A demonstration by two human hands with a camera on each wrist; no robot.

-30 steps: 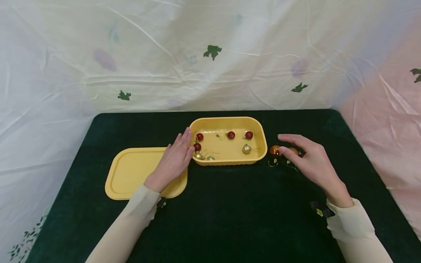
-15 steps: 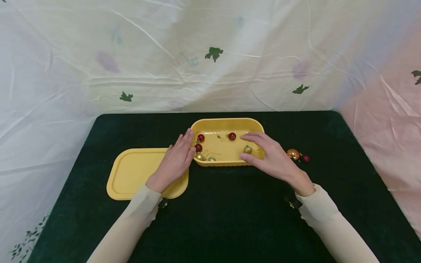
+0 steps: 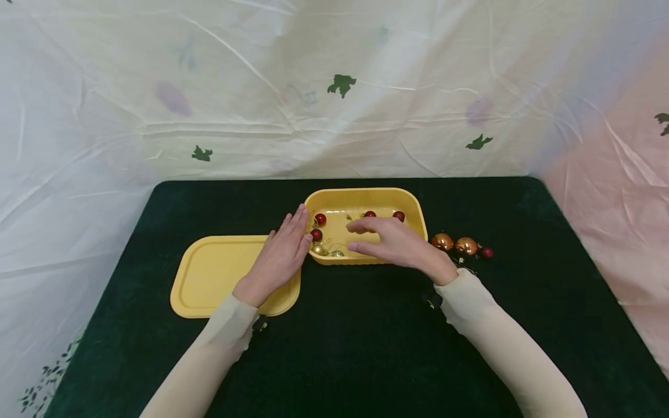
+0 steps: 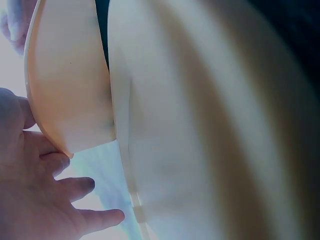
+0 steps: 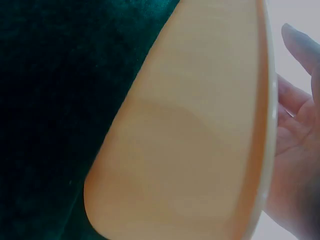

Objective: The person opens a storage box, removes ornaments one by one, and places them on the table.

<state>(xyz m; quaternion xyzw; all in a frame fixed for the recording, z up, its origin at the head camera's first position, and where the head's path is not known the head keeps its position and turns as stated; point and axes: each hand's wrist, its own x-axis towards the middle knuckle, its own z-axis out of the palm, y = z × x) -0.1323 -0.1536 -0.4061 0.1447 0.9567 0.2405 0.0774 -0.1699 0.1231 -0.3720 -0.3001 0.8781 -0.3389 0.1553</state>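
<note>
A yellow plastic box (image 3: 360, 259) holds several small red and gold Christmas baubles. One red bauble (image 3: 320, 219) lies at its left end beside a gold bauble (image 3: 318, 248). My left hand (image 3: 277, 255) rests its straight fingers against the box's left end; the left wrist view shows the fingers at the rim (image 4: 33, 100). Over the middle of the box reaches my right hand (image 3: 399, 241), thumb and fingers apart, with nothing visible between them. It covers part of the box's right side. In the right wrist view, this hand shows beyond the box wall (image 5: 175, 140).
A yellow lid (image 3: 219, 273) lies flat left of the box, partly under my left forearm. To the right sit two copper baubles (image 3: 466, 245) and a small red bauble (image 3: 487, 252). A dark green cloth (image 3: 355, 337) covers the table, and a pale curtain (image 3: 251, 87) hangs behind.
My right hand has moved left from beside the copper baubles to over the middle of the box, uncovering those baubles. My left hand has stayed at the box's left end.
</note>
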